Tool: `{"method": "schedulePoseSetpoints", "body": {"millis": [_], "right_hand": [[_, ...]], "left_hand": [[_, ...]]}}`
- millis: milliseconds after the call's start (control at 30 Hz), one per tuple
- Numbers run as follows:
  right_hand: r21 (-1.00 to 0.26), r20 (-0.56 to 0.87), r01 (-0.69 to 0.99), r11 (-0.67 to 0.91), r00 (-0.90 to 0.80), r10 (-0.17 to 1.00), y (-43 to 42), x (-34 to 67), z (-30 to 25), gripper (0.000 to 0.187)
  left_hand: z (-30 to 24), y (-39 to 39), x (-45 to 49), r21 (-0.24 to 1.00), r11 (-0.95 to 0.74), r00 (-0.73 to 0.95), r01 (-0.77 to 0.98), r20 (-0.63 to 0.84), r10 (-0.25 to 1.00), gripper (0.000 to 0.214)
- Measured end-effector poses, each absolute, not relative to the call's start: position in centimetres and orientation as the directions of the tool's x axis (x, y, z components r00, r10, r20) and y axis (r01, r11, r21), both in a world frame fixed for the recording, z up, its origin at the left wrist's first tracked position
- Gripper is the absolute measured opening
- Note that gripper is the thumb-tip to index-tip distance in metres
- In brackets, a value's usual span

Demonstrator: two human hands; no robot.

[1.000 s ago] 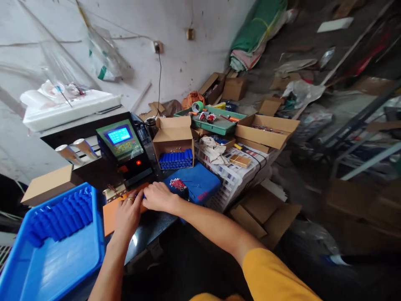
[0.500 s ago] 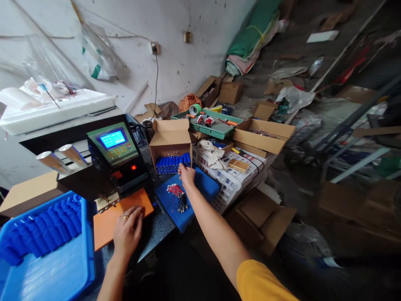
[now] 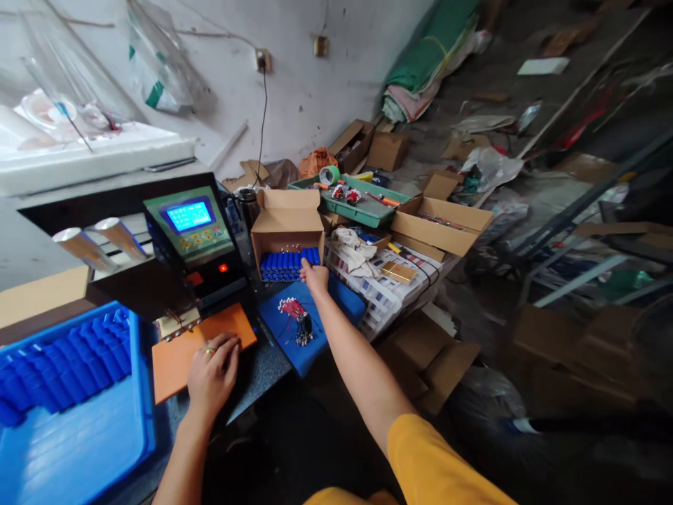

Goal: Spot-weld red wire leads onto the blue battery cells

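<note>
My right hand (image 3: 315, 275) reaches to the front right of an open cardboard box (image 3: 287, 223). Its fingers are closed on a blue battery cell (image 3: 310, 254), partly hidden by the hand. Rows of similar blue cells (image 3: 281, 265) fill the lower part of the box. My left hand (image 3: 213, 368), with a ring on one finger, rests on an orange board (image 3: 176, 365); its fingers are loosely bent and a little apart, with nothing seen in them. Between the hands, a bundle of red and black wires (image 3: 297, 321) lies on a blue mat (image 3: 278, 344).
A black machine with a lit display (image 3: 188, 216) stands behind the board. On the left, a blue tray (image 3: 78, 435) holds many blue-wrapped packs. A green tray (image 3: 362, 210), an open carton (image 3: 446, 235) and a white cloth (image 3: 355, 254) sit to the right, atop white crates (image 3: 381, 301).
The view has tilted slightly, so the scene sits a little higher. My right hand stays at the box of cells, and my left hand remains on the orange board.
</note>
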State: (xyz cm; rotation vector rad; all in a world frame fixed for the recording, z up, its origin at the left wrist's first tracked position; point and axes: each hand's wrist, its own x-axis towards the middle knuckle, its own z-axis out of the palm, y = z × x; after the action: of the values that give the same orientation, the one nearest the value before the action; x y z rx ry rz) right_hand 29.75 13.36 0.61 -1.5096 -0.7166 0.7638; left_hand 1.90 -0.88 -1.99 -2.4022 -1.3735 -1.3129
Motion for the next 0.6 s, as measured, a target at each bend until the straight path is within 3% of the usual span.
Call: {"method": "schedulePoseSetpoints", "body": {"millis": [133, 233, 467, 600], "right_hand": [[-0.992, 0.018, 0.115, -0.047, 0.506, 0.863, 10.9, 30.8, 0.3, 0.039], [-0.942, 0.09, 0.332, -0.042, 0.373, 0.923, 9.1, 31.6, 0.0, 0.032], [-0.636, 0.145, 0.762, 0.123, -0.039, 0.989, 7.7, 29.0, 1.1, 0.012], [-0.454, 0.089, 0.88, 0.143, -0.115, 0.989, 8.2, 26.5, 1.6, 0.01]], "left_hand": [[-1.7, -1.0, 1.9, 0.358, -0.579, 0.216, 0.732, 0.685, 0.696, 0.019], [-1.5, -1.0, 1.8, 0.388, -0.561, 0.2, 0.731, 0.665, 0.72, 0.021], [-1.4, -1.1, 1.9, 0.472, -0.506, 0.149, 0.722, 0.608, 0.78, 0.025], [-1.3, -1.0, 2.0, 0.475, -0.498, 0.142, 0.726, 0.605, 0.783, 0.026]]}}
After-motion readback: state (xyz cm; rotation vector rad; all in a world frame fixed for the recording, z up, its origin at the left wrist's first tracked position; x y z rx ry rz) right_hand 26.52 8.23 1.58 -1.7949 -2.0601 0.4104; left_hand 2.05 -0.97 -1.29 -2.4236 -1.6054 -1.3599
